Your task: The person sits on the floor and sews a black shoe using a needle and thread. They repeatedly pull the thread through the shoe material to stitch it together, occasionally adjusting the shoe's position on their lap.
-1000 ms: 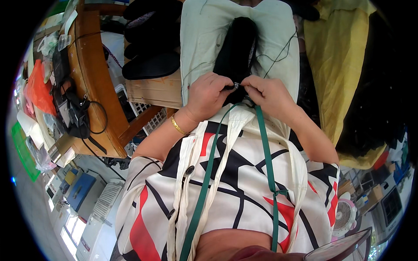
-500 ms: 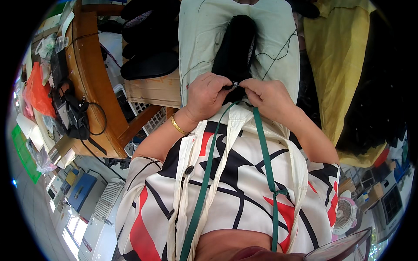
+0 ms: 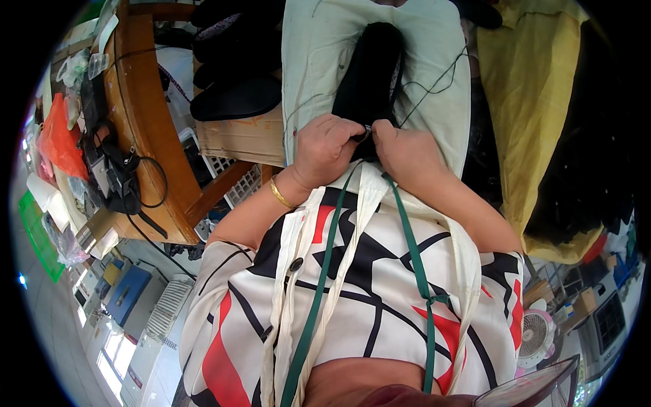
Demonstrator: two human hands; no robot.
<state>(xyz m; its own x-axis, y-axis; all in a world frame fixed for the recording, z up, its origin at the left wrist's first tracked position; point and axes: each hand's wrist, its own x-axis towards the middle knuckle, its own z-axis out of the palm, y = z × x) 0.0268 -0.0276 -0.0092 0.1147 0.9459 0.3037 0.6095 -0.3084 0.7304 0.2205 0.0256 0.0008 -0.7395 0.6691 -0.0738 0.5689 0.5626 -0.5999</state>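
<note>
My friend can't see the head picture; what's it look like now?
Someone's left hand and right hand are close together at the near end of a black shoe on pale cloth. More black shoes sit at left.

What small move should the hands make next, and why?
Perhaps use the right hand to ease the dark thread clear: it lies loose across the pale cloth beside the black shoe and runs down close to that hand, so it could snag. The left hand, pinched at the shoe's near end, could likely steady the shoe.
</note>
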